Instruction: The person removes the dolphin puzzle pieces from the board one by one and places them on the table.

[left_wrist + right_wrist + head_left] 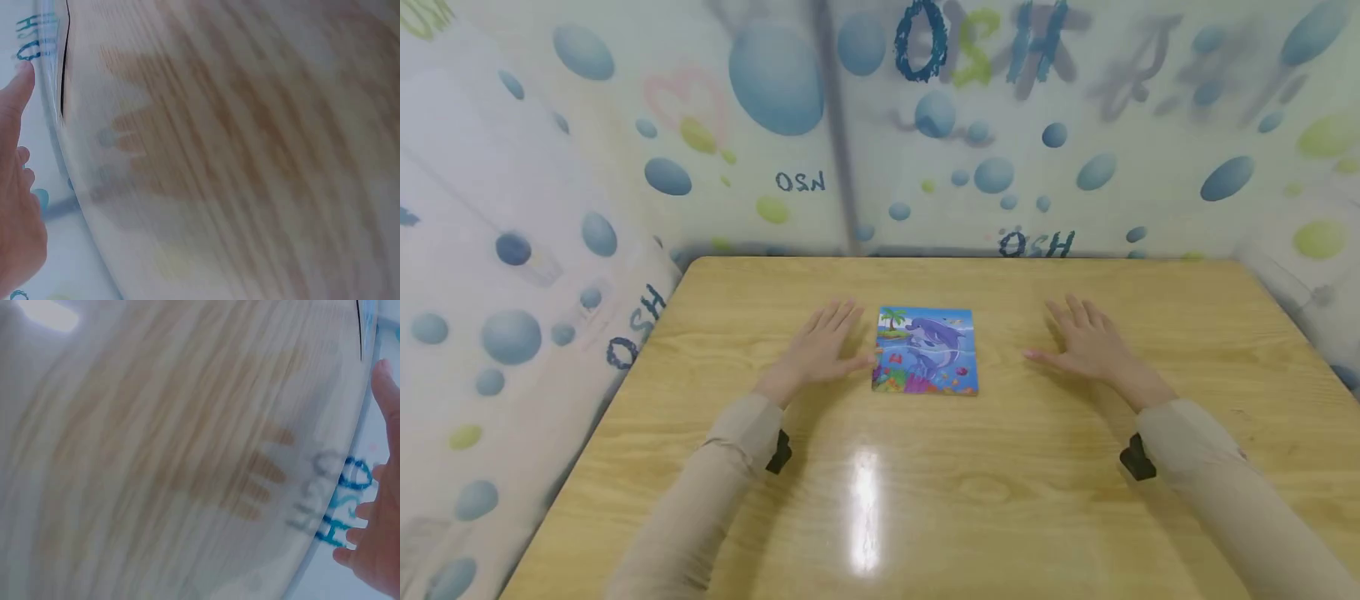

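Note:
A flat square picture board (927,350) lies on the wooden table, printed with purple dolphins, a palm tree and coral; whether it is a puzzle or a booklet I cannot tell. Left of it is my left hand (822,343), fingers spread, the thumb tip reaching the board's left edge in the head view; whether it touches is unclear. My right hand (1088,343) is off to the board's right, apart from it, with fingers extended. Both wrist views show the left hand (19,206) and right hand (382,531) raised over the tabletop, their shadows below. Neither holds anything.
The glossy wooden table (925,500) carries a bright light reflection near the front. A pale wall covering (880,150) with blue and green dots rises behind the table and along the left and right sides. Dark devices are strapped at both wrists.

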`<state>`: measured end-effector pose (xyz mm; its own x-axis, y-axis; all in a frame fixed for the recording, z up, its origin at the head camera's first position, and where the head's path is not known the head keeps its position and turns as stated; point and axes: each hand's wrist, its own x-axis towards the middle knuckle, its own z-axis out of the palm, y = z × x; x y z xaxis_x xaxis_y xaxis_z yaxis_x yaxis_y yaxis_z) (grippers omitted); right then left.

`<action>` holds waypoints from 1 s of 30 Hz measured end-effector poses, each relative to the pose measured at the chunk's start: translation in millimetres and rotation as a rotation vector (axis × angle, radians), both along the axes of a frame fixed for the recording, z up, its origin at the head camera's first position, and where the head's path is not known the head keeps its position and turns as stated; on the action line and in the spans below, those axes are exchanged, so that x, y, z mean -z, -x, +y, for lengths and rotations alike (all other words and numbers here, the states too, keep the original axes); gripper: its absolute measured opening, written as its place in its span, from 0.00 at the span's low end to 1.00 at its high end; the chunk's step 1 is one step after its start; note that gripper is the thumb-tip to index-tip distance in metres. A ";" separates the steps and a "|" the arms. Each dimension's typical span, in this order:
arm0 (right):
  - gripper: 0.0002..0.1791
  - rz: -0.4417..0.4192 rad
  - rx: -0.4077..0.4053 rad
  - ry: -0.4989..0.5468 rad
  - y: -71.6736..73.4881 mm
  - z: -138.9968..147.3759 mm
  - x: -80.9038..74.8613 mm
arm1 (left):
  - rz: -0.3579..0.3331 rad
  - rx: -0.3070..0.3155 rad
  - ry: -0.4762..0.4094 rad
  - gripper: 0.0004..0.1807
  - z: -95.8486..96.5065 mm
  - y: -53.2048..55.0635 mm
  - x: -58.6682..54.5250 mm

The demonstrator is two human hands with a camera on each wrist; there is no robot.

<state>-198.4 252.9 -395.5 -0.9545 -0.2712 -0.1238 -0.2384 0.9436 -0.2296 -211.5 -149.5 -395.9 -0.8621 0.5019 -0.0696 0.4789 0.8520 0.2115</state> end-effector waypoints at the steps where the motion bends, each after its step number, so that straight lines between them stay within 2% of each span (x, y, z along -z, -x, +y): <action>1: 0.53 0.007 -0.007 0.004 1.4 -4.5 -0.7 | -0.008 0.007 -0.024 0.47 0.9 1.1 0.2; 6: 0.52 -0.004 -0.039 0.044 7.8 -29.2 -1.8 | -0.080 0.021 -0.144 0.47 3.9 8.4 2.3; 9: 0.50 -0.025 -0.062 0.079 13.1 -45.6 -1.3 | -0.128 0.011 -0.184 0.47 5.3 13.7 5.7; 16: 0.46 -0.040 -0.152 0.094 29.2 -83.5 -4.2 | -0.240 0.032 -0.305 0.45 13.7 25.4 8.7; 23: 0.44 -0.056 -0.199 0.076 37.3 -117.5 -7.9 | -0.319 0.019 -0.269 0.43 23.5 31.2 8.6; 30: 0.42 -0.088 -0.210 0.070 43.7 -141.9 -17.4 | -0.353 -0.049 -0.231 0.45 33.7 31.6 1.6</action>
<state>-242.2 111.1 -378.1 -0.8628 -0.4732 -0.1780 -0.4035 0.8567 -0.3215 -243.1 -115.8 -397.5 -0.8287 0.4982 -0.2552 0.3032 0.7827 0.5435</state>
